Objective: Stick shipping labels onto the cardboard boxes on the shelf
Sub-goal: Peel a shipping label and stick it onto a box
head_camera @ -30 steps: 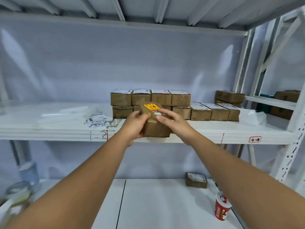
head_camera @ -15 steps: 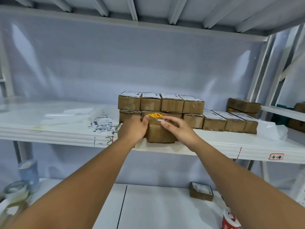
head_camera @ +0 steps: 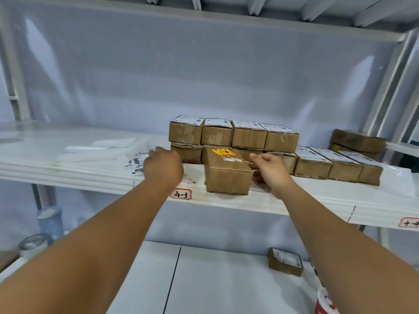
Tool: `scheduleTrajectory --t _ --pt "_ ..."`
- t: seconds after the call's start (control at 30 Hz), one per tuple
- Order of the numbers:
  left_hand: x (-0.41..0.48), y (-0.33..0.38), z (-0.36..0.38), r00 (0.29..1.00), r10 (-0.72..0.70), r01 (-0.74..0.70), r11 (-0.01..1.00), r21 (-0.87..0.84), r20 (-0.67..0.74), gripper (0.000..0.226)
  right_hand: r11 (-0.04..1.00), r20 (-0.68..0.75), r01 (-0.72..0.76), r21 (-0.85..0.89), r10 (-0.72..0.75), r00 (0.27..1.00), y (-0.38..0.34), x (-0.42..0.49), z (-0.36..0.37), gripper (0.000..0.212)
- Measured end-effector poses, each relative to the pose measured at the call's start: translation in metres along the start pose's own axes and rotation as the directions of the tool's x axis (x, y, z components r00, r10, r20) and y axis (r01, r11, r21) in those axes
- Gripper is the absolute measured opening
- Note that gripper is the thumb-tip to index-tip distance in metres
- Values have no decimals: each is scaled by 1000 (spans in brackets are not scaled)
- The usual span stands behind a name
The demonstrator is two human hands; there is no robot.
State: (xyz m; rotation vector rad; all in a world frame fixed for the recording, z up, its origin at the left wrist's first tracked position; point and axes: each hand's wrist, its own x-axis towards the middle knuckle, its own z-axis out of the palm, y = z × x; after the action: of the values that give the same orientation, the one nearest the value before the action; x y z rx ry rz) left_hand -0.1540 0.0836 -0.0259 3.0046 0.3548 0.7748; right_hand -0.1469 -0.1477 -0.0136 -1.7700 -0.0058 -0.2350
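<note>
A brown cardboard box (head_camera: 227,175) with a yellow-red sticker on top stands on the white shelf (head_camera: 283,201), near its front edge. My left hand (head_camera: 163,167) hovers to the box's left, over the sheets of shipping labels (head_camera: 136,164), fingers loosely curled, holding nothing. My right hand (head_camera: 269,167) is just right of the box, fingers relaxed, and grips nothing. Behind the box, labelled boxes (head_camera: 233,134) are stacked two high, and a single row of labelled boxes (head_camera: 337,165) runs to the right.
White plastic bags (head_camera: 102,148) lie on the shelf at the left. Two darker boxes (head_camera: 358,141) stand at the back right. On the lower surface are a small labelled box (head_camera: 285,261), a red-white cup (head_camera: 326,302) and tape rolls (head_camera: 34,244) at the far left.
Both hands set the sticker box down on the shelf and let go of it. My left hand moved left toward the label sheets; my right hand drew back to the right.
</note>
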Motion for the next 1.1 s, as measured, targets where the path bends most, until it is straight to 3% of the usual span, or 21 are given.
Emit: scheduleTrajectory --t 0.13,0.43,0.53,0.6,0.67,0.77,0.9,1.0,1.1 --pt "9 -19 -1 991 -88 95 994 -62 102 22 998 -16 20 -67 -21 1000 2 0 1 19" --pt "11 -13 -12 996 -25 17 995 93 90 27 989 2 64 -132 -64 998 5 0 4 22" --pt "13 -19 -17 996 -68 68 998 -10 50 29 988 0 68 -139 -69 998 6 0 4 22" --pt "17 -24 -19 990 -140 141 975 -171 18 28 989 -2 69 -134 -69 998 6 0 4 21" --pt "20 -28 -21 967 -253 216 879 -425 -32 24 990 -5 68 -121 -69 998 6 1 4 20" --pt "14 -23 -24 878 -452 189 630 -753 -158 22 991 -4 65 -116 -66 998 6 0 3 20" --pt "0 -2 -33 762 -615 87 407 -909 -202 38 992 -3 64 -109 -64 998 6 0 3 20" --pt "-6 16 -41 781 -535 -72 435 -898 -322 44 993 -18 65 -103 -67 998 6 0 2 18" --pt "-16 40 -44 861 -266 -255 511 -821 -433 50 997 -15 70 -37 -70 997 5 -2 1 17"
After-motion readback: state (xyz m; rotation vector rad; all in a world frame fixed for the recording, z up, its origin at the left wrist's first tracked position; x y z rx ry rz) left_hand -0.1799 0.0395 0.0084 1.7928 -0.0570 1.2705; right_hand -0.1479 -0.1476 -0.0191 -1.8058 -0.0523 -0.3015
